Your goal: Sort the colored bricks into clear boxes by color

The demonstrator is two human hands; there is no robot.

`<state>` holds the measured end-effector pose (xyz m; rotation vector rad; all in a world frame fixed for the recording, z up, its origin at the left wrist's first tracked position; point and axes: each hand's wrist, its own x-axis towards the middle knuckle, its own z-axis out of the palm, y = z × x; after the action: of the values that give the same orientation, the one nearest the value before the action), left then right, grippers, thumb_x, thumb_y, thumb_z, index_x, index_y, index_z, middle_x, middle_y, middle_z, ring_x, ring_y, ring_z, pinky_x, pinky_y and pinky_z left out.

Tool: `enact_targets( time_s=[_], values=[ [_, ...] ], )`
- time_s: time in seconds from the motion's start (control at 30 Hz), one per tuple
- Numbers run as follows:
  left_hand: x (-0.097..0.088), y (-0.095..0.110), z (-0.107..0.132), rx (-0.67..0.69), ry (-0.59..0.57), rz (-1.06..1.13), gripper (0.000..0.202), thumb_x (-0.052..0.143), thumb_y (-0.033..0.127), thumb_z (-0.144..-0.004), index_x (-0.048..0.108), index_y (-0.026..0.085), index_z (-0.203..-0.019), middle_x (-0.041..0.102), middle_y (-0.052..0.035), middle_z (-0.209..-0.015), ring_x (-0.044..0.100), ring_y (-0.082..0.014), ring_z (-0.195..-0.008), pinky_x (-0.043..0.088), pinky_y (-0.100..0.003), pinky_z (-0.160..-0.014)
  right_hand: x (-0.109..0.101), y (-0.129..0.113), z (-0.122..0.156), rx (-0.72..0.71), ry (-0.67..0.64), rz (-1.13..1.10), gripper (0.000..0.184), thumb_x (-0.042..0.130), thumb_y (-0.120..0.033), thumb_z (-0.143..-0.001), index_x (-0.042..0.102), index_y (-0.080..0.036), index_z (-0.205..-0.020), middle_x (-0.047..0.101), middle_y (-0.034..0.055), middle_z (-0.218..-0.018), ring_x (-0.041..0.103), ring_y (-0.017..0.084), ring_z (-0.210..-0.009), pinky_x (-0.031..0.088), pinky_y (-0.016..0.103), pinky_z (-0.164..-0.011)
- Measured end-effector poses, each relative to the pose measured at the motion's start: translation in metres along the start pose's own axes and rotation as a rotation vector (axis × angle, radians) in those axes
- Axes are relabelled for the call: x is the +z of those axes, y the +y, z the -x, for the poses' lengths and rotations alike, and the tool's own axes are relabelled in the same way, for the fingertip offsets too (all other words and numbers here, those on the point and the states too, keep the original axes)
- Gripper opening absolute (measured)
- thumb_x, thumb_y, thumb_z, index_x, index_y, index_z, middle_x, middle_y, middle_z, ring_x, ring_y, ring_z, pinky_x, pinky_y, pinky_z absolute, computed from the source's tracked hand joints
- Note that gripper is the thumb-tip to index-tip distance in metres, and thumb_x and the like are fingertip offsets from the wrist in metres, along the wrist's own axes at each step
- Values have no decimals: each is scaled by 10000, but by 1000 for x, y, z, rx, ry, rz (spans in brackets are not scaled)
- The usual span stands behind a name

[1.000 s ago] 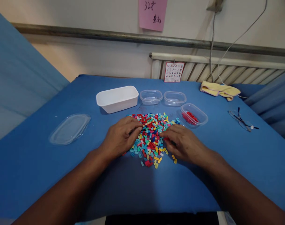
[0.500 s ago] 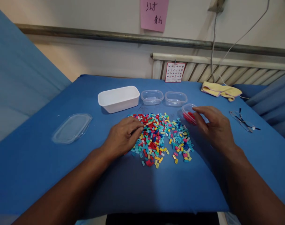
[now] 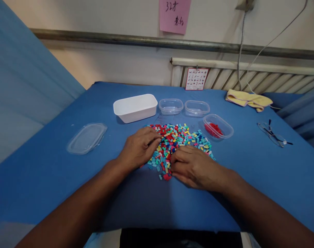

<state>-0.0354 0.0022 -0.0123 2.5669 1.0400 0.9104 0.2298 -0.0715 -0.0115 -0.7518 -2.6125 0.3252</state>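
Observation:
A heap of small toy building bricks point(image 3: 181, 132) in mixed colours lies on the blue cloth between my hands. My left hand point(image 3: 140, 146) rests against the heap's left side, its fingers curled together toward the thumb. Whatever the fingertips hold is hidden. My right hand point(image 3: 194, 167) reaches over the heap's lower right part, fingers bent down among the bricks with the tips close together; I cannot make out what is between them. Beyond it, a clear plastic tub point(image 3: 227, 131) contains red bricks point(image 3: 214, 129) gathered toward its left end.
Behind the heap stand a white bin point(image 3: 134, 115) and two clear tubs point(image 3: 171, 112) point(image 3: 196, 113). A clear lid point(image 3: 86, 139) lies at left. Eyeglasses point(image 3: 272, 134) and a folded yellow cloth point(image 3: 248, 99) are at right. A radiator point(image 3: 224, 75) lines the wall.
My right hand has moved left and toward me, from beside the tub of red bricks to the heap. My left hand has stayed at the heap. The view has shifted slightly.

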Motion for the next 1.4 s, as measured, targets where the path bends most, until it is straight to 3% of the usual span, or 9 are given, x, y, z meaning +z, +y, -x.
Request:
enact_targets(
  time_s=[0.1, 0.23, 0.43, 0.67, 0.87, 1.0, 1.13, 1.3, 1.4],
  values=[
    [-2, 2, -1, -6, -2, 6, 198, 619, 246, -1062, 804, 205, -1119, 787, -86, -1102, 734, -220, -1052, 592, -349, -911, -9, 8, 7, 49, 41, 31, 177, 593, -284, -1099, 728, -203, -1017, 722, 70, -1005, 627, 219, -931, 486, 396, -857],
    [-2, 3, 0, -13, 21, 5, 196, 628, 262, -1062, 801, 194, -1124, 780, -87, -1087, 733, -216, -1032, 592, -350, -897, -7, 0, 5, 36, 126, 5, 137, 614, -274, -1092, 730, -203, -1104, 744, 74, -1098, 640, 218, -998, 490, 401, -910],
    [0, 0, 0, -11, 48, -7, 187, 636, 251, -1060, 801, 188, -1123, 775, -83, -1070, 732, -210, -1008, 593, -358, -894, 14, -24, -14, -124, -19, 120, 172, 585, -229, -1104, 746, -216, -1047, 742, 51, -1014, 616, 216, -942, 471, 387, -826],
    [0, 0, 2, 32, 37, -10, 169, 641, 222, -1058, 793, 198, -1129, 783, -75, -1069, 732, -213, -1011, 597, -362, -874, -3, 5, 5, 33, 92, 87, 202, 552, -209, -1119, 753, -205, -1118, 746, 59, -963, 645, 190, -868, 500, 342, -794],
    [0, 12, 0, 159, 57, -26, 157, 641, 218, -1062, 771, 180, -1141, 786, -89, -1097, 726, -217, -1035, 600, -375, -909, -9, 33, 27, 181, 213, -32, 159, 591, -196, -1096, 709, -202, -1201, 771, 81, -1062, 722, 194, -945, 574, 320, -841],
    [7, 30, -2, 314, -85, 12, 162, 645, 234, -1061, 767, 173, -1148, 781, -88, -1125, 716, -215, -1032, 587, -378, -928, -17, 41, 36, 263, 148, 54, 154, 603, -164, -1061, 725, -204, -1148, 761, 80, -1023, 724, 210, -911, 561, 327, -797],
    [15, 41, 0, 351, -200, -44, 178, 644, 293, -1069, 782, 195, -1126, 773, -88, -1173, 708, -241, -1092, 568, -420, -980, -29, 33, 36, 284, 62, 88, 158, 598, -171, -1052, 742, -194, -1113, 740, 76, -950, 698, 222, -874, 533, 343, -766],
    [9, 34, 2, 363, -222, -86, 168, 642, 267, -1060, 786, 197, -1007, 777, -73, -1159, 703, -241, -1079, 543, -434, -1005, -27, 18, 23, 147, 44, -48, 165, 610, -200, -1062, 736, -214, -1168, 769, 93, -1114, 701, 231, -1021, 544, 388, -923],
    [2, 28, 0, 330, -196, -87, 169, 639, 278, -1068, 789, 203, -1051, 778, -80, -1135, 709, -236, -1058, 548, -426, -979, -24, 20, 23, 162, -1, -44, 175, 607, -170, -1054, 727, -202, -1179, 765, 90, -1080, 692, 228, -995, 547, 380, -889]
  ],
)
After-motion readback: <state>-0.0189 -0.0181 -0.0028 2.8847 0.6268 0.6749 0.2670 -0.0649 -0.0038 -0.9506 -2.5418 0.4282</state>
